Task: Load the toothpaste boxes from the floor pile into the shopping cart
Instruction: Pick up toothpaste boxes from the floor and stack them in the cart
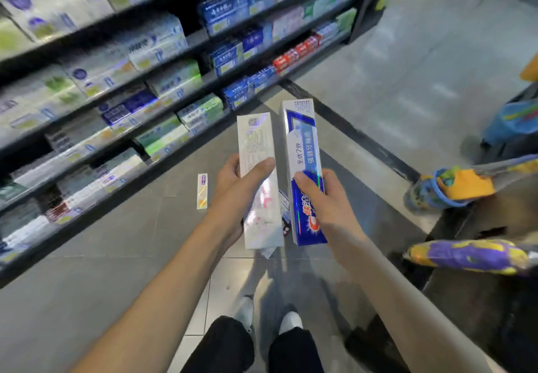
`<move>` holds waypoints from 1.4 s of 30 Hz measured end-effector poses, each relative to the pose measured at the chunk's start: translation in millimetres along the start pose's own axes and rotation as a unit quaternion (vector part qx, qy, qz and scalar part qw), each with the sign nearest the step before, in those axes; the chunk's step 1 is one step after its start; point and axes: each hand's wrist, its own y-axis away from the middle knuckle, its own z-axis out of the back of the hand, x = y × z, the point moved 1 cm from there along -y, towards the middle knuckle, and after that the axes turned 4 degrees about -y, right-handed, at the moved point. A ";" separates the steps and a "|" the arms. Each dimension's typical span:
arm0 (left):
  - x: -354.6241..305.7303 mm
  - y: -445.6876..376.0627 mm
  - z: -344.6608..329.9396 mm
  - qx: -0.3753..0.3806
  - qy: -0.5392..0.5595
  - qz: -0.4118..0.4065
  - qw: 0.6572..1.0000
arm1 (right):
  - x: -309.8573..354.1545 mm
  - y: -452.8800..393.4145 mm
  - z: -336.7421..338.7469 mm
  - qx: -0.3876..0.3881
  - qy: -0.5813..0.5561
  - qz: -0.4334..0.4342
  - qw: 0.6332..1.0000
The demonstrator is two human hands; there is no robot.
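White box (256,174) in left fingers (233,177), blue box (304,168) in right fingers (320,198)

The left hand (233,189) holds one toothpaste box (256,168) and the right hand (323,198) holds a second box (302,157), side by side above the floor (116,241). A small box (202,191) lies on the floor left of the hands. The shelves (122,87) stand along the left side. The feet (267,314) stand below the hands.

Blue toothpaste box (304,168) reads "全优7效" and "强健牙釉质"
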 end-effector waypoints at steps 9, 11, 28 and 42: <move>-207.3 118.5 46.0 -0.065 0.033 -0.114 0.991 | 182.3 120.4 -97.1 0.068 0.012 0.066 0.995; -226.9 136.0 71.2 -0.069 0.054 -0.123 0.988 | 195.7 136.8 -126.9 0.096 0.029 0.070 0.992; -236.7 318.9 297.5 -0.479 0.188 -0.188 0.836 | 155.8 234.7 -397.5 0.496 0.183 0.044 0.848; -144.4 515.7 268.5 -0.809 0.274 -0.175 0.490 | 37.1 405.8 -471.6 0.798 0.322 -0.058 0.507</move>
